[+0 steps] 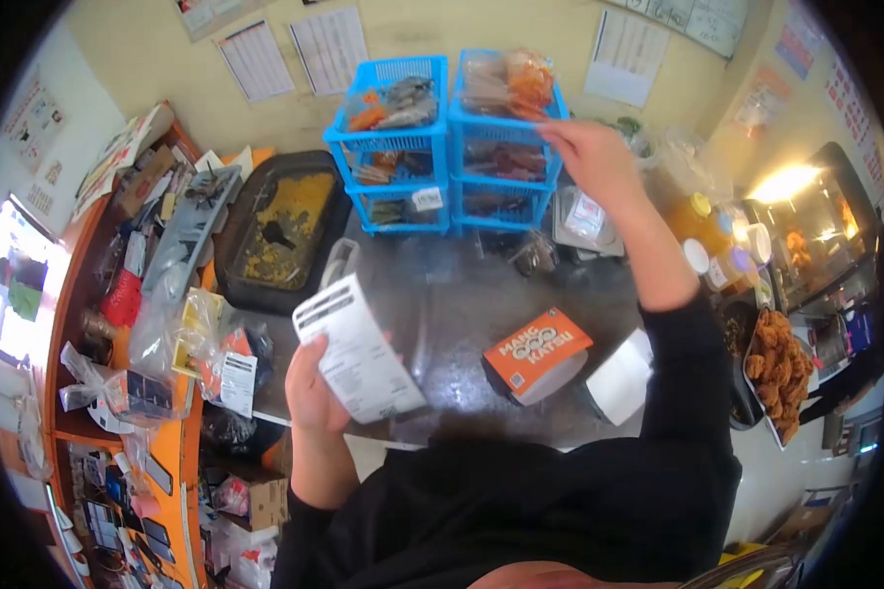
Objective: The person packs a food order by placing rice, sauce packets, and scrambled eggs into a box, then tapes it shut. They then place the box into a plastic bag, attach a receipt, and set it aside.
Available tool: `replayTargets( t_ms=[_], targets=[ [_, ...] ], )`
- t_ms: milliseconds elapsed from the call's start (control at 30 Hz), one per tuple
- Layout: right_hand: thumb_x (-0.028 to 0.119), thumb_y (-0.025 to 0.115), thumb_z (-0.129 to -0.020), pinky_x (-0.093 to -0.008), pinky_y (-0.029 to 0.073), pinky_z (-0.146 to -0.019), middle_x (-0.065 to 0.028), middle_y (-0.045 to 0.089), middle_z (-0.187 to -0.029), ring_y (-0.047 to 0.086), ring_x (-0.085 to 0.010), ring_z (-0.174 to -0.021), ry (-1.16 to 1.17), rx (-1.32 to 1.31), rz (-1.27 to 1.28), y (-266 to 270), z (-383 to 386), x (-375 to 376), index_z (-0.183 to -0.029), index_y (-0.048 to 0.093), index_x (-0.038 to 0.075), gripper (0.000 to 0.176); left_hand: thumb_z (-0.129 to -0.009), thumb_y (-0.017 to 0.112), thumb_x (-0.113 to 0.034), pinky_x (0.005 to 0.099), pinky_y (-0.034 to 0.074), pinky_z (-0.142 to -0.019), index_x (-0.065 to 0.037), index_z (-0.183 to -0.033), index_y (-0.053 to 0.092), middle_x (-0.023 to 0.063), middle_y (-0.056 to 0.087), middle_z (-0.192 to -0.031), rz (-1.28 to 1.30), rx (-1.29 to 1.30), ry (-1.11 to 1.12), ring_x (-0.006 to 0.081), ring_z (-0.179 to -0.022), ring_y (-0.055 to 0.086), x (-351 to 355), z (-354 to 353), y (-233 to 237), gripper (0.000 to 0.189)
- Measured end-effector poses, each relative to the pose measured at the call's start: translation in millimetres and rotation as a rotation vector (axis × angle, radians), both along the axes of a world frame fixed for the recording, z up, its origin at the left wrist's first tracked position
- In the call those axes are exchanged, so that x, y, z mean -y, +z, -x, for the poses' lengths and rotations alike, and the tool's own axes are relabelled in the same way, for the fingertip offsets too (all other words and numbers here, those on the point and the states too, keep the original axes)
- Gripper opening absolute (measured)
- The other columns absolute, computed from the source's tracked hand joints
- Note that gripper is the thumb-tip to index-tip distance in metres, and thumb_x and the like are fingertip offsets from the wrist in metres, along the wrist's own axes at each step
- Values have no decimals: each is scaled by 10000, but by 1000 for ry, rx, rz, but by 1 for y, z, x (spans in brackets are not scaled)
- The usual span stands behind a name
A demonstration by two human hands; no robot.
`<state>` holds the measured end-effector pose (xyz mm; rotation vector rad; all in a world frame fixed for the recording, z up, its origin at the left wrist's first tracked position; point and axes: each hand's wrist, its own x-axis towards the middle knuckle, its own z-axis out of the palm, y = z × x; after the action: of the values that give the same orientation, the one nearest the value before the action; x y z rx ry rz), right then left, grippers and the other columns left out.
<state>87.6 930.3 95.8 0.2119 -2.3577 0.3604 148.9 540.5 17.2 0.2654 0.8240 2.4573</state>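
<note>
My left hand (316, 388) is closed on a long white printed receipt (363, 353), held tilted above the dark counter. Up at the right-hand blue basket stack (506, 133), my right hand (594, 162) has its fingers drawn together at the top basket's front right edge. The fingertips are beside clear packets with orange contents (528, 83); whatever lies between them is too small to make out. On the counter sit an orange-and-white food box (538, 355) and a white piece of card or paper (621, 378), partly behind my right sleeve.
Left of another blue basket stack (393, 128) stands a black tray (280, 231) with yellow crumbs and a dark scoop. Fried chicken (781, 373) fills a tray at right, below bottles (727, 260) and a lit glass warmer (805, 231). An orange shelf (177, 442) holds bags and phones.
</note>
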Motion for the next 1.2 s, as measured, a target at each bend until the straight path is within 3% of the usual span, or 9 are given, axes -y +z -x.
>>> replayTargets(
  t_ms=[67,300,400,500,600,700,800,1033,1200],
  targets=[
    [181,564,-871,-391,495,-747,-138,666,-915,626,-326,-876,-42,59,-129,-6,68,-12,-990,675,91,186,-925,390,-264,554,469,-894,61,-1302,385,264,553,-1173,-29,19,93,411,-1045,579,19,-8,-2,498],
    [253,619,-805,-419,492,-756,-158,667,-884,634,-336,-853,-156,456,-241,-15,158,-6,-911,698,66,228,-934,404,-224,574,480,-868,33,-1249,453,214,594,-1127,94,84,413,385,-1004,605,93,-35,-44,409],
    [242,621,-793,-414,492,-758,-178,666,-889,638,-337,-847,-16,651,-123,-17,184,-23,-868,704,48,224,-935,403,-225,558,488,-861,26,-1250,453,205,603,-1111,72,132,412,368,-992,613,108,-39,-63,406],
    [190,613,-788,-400,494,-759,-181,668,-906,643,-330,-841,-158,549,-168,-12,186,-12,-871,707,45,192,-935,404,-231,548,492,-855,25,-1248,449,216,606,-1096,76,168,454,365,-970,621,107,-39,-64,406],
    [163,598,-807,-392,493,-776,-180,670,-922,646,-319,-855,-89,468,-576,-15,196,-20,-888,709,49,179,-935,404,-231,551,493,-851,25,-1249,446,220,606,-1090,53,156,442,367,-960,623,102,-35,-63,407],
    [189,556,-853,-383,488,-803,-171,674,-927,647,-305,-876,-115,393,-49,-27,192,-21,-927,706,62,210,-934,405,-231,555,495,-842,23,-1251,444,220,606,-1086,59,145,437,371,-955,623,100,-29,-63,408],
    [237,513,-898,-382,479,-827,-160,675,-962,637,-293,-919,70,561,-161,-28,193,-25,-978,690,49,271,-932,410,-228,558,498,-831,16,-1252,446,218,606,-1088,45,160,432,374,-956,622,98,-27,-63,404],
    [334,728,-752,-342,476,-782,-124,676,-945,626,-242,-889,28,772,-37,21,145,9,-988,679,20,396,-932,406,-213,557,499,-830,8,-1246,456,207,609,-1097,83,154,441,369,-971,619,112,-30,-76,387],
    [239,765,-730,-309,475,-754,-73,675,-887,623,-177,-829,199,806,140,-1,164,-40,-943,667,34,311,-932,403,-212,555,498,-833,8,-1243,456,206,609,-1092,69,167,473,361,-966,620,109,-28,-74,385]
  ],
)
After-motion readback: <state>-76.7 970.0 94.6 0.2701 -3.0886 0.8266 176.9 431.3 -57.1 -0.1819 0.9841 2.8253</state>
